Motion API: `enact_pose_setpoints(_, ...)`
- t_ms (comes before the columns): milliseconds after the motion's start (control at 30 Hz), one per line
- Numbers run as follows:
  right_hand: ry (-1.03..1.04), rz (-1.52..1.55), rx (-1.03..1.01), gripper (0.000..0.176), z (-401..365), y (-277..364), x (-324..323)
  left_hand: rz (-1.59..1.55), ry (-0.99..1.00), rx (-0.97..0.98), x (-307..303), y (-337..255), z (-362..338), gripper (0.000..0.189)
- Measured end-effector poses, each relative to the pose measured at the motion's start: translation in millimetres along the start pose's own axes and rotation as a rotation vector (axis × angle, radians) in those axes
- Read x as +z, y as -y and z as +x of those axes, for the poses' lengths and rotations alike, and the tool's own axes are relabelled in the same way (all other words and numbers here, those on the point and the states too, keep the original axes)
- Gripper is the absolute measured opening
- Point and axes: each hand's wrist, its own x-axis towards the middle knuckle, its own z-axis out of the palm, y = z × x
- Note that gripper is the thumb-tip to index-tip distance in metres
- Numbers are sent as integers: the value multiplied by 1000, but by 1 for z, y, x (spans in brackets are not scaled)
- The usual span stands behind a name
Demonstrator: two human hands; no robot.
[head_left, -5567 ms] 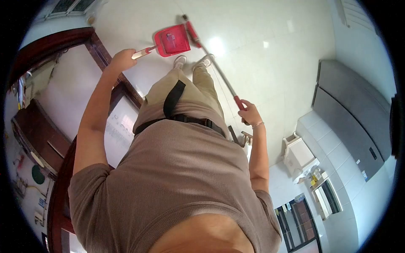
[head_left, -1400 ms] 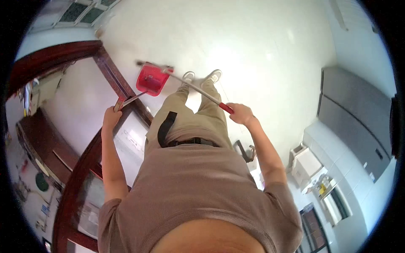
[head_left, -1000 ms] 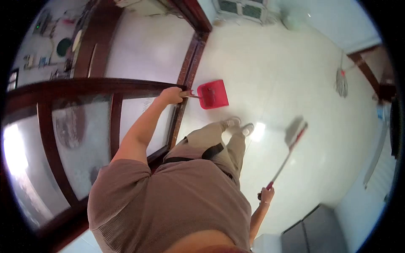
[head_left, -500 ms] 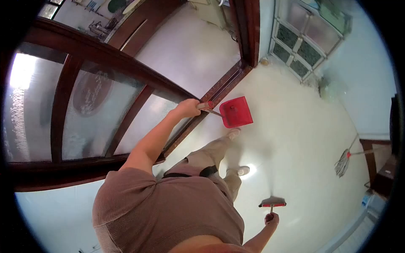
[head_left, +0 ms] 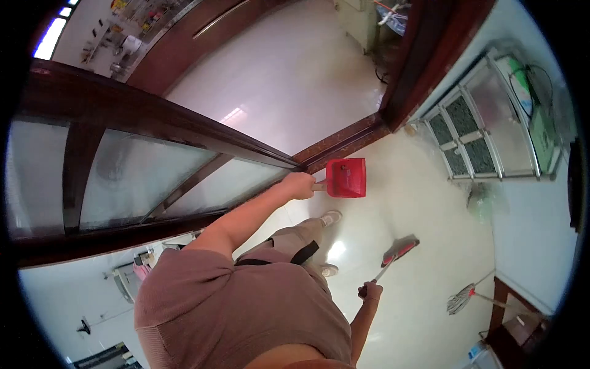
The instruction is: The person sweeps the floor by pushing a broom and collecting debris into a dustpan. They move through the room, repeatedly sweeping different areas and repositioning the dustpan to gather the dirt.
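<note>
My left hand (head_left: 298, 185) is wrapped round the handle of a red dustpan (head_left: 346, 178), holding it out by the door sill. The pan's open side faces right, and a few small dark bits show in it near the handle end. Lower on the right, my right hand (head_left: 370, 290) grips the stick of a broom (head_left: 401, 251) with a red and dark head and grey bristles. The broom head is over the pale floor (head_left: 424, 209), right of my shoes (head_left: 330, 219).
A dark wood sliding door (head_left: 166, 132) with glass panes stands at left, its sill (head_left: 344, 147) crossing toward a kitchen floor. A metal-framed cabinet (head_left: 476, 132) stands against the right wall. A mop (head_left: 462, 299) leans by dark furniture (head_left: 516, 326) at lower right.
The dustpan has turned level and shifted slightly. The broom has swung up and tilted, nearer my feet. My view has turned, showing more of the cabinet and kitchen.
</note>
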Motion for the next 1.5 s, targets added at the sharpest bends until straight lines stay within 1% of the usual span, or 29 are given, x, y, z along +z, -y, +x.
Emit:
enact_pose_setpoints(67, -6, -103, -115, 12, 35, -17, 16, -1, 42, -13, 3, 3, 5, 25)
enact_pose_setpoints(100, 31, -193, -155, 11, 58, -43, 17, 11, 38, 0, 13, 2, 3, 25)
enact_pose_setpoints(133, 67, -283, -191, 10, 69, -50, 22, -1, 41, -16, 14, 3, 9, 25)
enact_pose_setpoints(200, 94, -441, -247, 9, -25, 14, 52, 32, 103, -38, 13, 6, 21, 26)
enact_pose_setpoints(233, 110, -560, -305, 16, 8, -12, 50, -11, 85, -65, 11, 5, 22, 26)
enact_pose_setpoints(267, 144, -594, -281, 19, -12, -2, 55, -23, 89, -78, 12, 7, 25, 26)
enact_pose_setpoints(333, 164, -835, -481, 19, -21, -1, 55, -71, 102, -76, 13, 12, 31, 26)
enact_pose_setpoints(367, 171, -848, -485, 19, -33, 12, 54, -80, 98, -87, 12, 12, 34, 26)
enact_pose_setpoints(433, 306, -940, -439, 23, -76, 54, 46, -116, 73, -88, 9, 14, 35, 24)
enact_pose_setpoints(467, 326, -892, -345, 35, -91, 71, 37, -125, 69, -96, 8, 13, 36, 24)
enact_pose_setpoints(533, 380, -748, -114, 48, -126, 109, 21, -119, 121, -94, 8, 12, 34, 23)
enact_pose_setpoints(600, 375, -824, -151, 51, -130, 119, 0, -121, 130, -99, 11, 10, 33, 23)
enact_pose_setpoints(633, 341, -883, -203, 52, -134, 120, -5, -117, 144, -97, 12, 11, 32, 22)
enact_pose_setpoints(733, 385, -923, -242, 54, -148, 132, -6, -140, 129, -89, 7, 7, 29, 21)
enact_pose_setpoints(900, 351, -846, -207, 53, -138, 136, -13, -142, 147, -96, 6, 4, 32, 21)
enact_pose_setpoints(967, 244, -736, -140, 50, -132, 133, -16, -180, 151, -110, 6, 4, 31, 20)
enact_pose_setpoints(1100, 203, -673, -155, 47, -129, 137, -14, -187, 140, -111, 5, 5, 30, 22)
enact_pose_setpoints(1167, 82, -719, -188, 30, -133, 141, -6, -215, 110, -82, 1, 4, 28, 24)
enact_pose_setpoints(1200, 84, -724, -188, 30, -130, 141, -6, -219, 110, -87, 5, 6, 29, 24)
enact_pose_setpoints(1267, 82, -781, -242, 19, -115, 136, -8, -188, 89, -68, 15, 10, 34, 26)
enact_pose_setpoints(1300, 85, -787, -242, 19, -107, 134, -10, -192, 90, -74, 14, 9, 33, 26)
enact_pose_setpoints(1367, 97, -743, -130, 9, -88, 130, -15, -165, 102, -74, 8, 8, 30, 27)
enact_pose_setpoints(1400, 96, -745, -128, 9, -78, 127, -18, -167, 104, -75, 4, 7, 30, 27)
enact_pose_setpoints(1467, 161, -531, 27, 5, -61, 121, -28, -141, 169, -91, -4, 3, 29, 28)
enact_pose_setpoints(1500, 197, -512, 15, 7, -61, 116, -34, -138, 196, -51, -8, -2, 28, 28)
